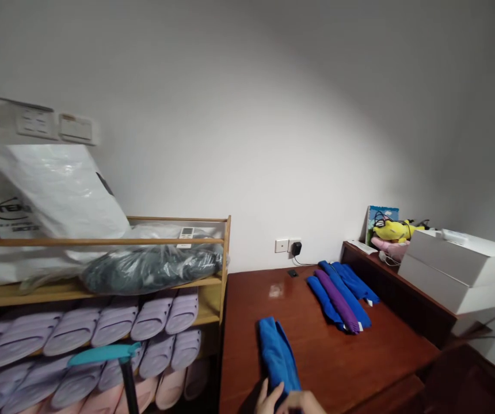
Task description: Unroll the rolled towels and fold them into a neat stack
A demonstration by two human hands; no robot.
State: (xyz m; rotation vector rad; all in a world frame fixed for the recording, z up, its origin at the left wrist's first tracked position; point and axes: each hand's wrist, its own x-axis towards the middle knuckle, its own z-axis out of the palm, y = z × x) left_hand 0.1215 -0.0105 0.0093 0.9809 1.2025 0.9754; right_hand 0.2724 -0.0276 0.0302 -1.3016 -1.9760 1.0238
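Note:
A blue towel (278, 353), folded or rolled into a long strip, lies on the reddish-brown table (247, 299) at the near edge of the view. My left hand (269, 398) grips its near left side with bent fingers. Close beside it, my right hand (303, 402) is curled over the towel's near end, slightly blurred and cut off by the frame. Further back on the right rest several rolled blue towels (353, 299) with a purple towel roll (337, 300) among them.
A wooden rack (225, 259) on the left holds lilac slippers (113, 322), plastic-wrapped items and a white bag (57, 190). A teal-topped handle (105, 355) stands before it. White boxes (459, 270) and a yellow plush toy (396, 230) sit on the raised right ledge. A black plug (296, 248) is in the wall.

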